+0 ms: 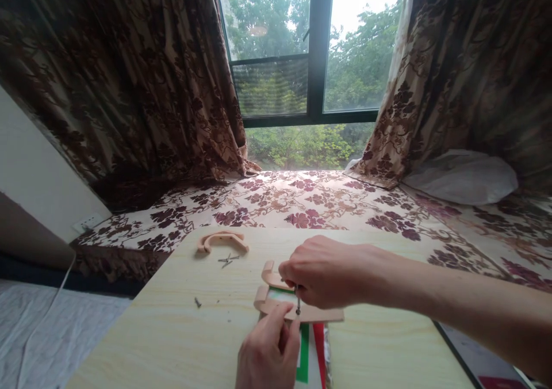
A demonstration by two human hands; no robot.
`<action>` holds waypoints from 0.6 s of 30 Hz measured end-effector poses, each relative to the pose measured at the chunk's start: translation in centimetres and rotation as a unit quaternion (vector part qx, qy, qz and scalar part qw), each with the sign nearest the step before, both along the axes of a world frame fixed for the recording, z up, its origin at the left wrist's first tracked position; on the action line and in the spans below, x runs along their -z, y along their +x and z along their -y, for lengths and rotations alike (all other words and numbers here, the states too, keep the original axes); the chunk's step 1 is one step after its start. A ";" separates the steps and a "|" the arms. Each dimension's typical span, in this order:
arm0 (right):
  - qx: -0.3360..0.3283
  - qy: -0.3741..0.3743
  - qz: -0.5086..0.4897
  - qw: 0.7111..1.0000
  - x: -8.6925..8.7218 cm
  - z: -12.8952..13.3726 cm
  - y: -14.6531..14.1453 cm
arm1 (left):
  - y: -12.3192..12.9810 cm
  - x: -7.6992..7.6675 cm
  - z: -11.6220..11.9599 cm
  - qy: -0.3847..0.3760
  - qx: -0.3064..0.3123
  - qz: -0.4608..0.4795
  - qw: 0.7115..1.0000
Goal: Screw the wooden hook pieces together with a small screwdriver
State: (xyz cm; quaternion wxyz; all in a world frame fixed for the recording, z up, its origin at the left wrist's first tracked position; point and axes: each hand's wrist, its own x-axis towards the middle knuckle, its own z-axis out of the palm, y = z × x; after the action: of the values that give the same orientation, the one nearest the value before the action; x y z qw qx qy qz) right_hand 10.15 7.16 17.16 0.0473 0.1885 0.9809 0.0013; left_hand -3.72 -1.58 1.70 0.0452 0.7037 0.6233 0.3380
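Note:
My right hand (321, 268) is closed around a thin metal-shafted driver (298, 301). Its upper part is hidden in my fingers, and its tip points down at a dark hole or screw in a curved wooden strip (317, 312). Thumb and forefinger of my left hand (271, 343) press on this strip beside the tip. Just behind it lies a second curved wooden piece (269, 275), partly covered by my right hand. Under the strips is a flat packet (305, 351) with green, white and red print.
At the table's far left rest more curved wooden pieces (222, 240), with several screws (227, 260) in front. Another small screw (197, 302) lies nearer. Beyond the pale wooden table (172, 343) are a flower-patterned window seat (302, 199) and a white plastic bag (466, 176).

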 end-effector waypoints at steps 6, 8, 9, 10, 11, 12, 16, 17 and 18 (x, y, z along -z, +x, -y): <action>-0.006 0.007 -0.016 1.000 0.4 -0.1 0.3 | 1.5 -1.3 -1.2 -0.106 -0.042 -0.030 0.993; -0.005 0.010 -0.016 1.000 0.4 -0.1 0.4 | 1.8 -1.7 -1.3 -0.120 -0.041 -0.034 0.991; -0.005 0.010 -0.013 1.000 0.4 -0.1 0.4 | 1.9 -1.9 -1.4 -0.125 -0.040 -0.035 0.991; -0.005 0.008 -0.010 1.000 0.3 -0.1 0.4 | 1.9 -2.0 -1.4 -0.129 -0.040 -0.036 0.990; -0.005 0.007 -0.008 1.000 0.3 -0.1 0.4 | 1.9 -2.1 -1.4 -0.133 -0.040 -0.037 0.990; -0.006 0.004 -0.007 1.000 0.2 -0.2 0.3 | 1.9 -2.1 -1.4 -0.136 -0.040 -0.038 0.989; -0.022 -0.015 -0.009 1.000 0.2 -0.6 0.1 | 1.8 -2.0 -1.5 -0.137 -0.041 -0.037 0.989; -0.024 -0.019 -0.005 1.000 0.2 -0.7 0.0 | 1.7 -2.0 -1.5 -0.137 -0.039 -0.037 0.989; -0.022 -0.021 0.003 1.000 0.1 -0.7 -0.1 | 1.7 -2.0 -1.6 -0.135 -0.036 -0.037 0.989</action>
State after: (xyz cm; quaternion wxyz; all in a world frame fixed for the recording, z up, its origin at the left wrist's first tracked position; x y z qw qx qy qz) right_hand 10.09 7.87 17.04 0.0540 0.1659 0.9845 -0.0182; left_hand -2.06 0.00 3.70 0.1049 0.6800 0.6897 0.2256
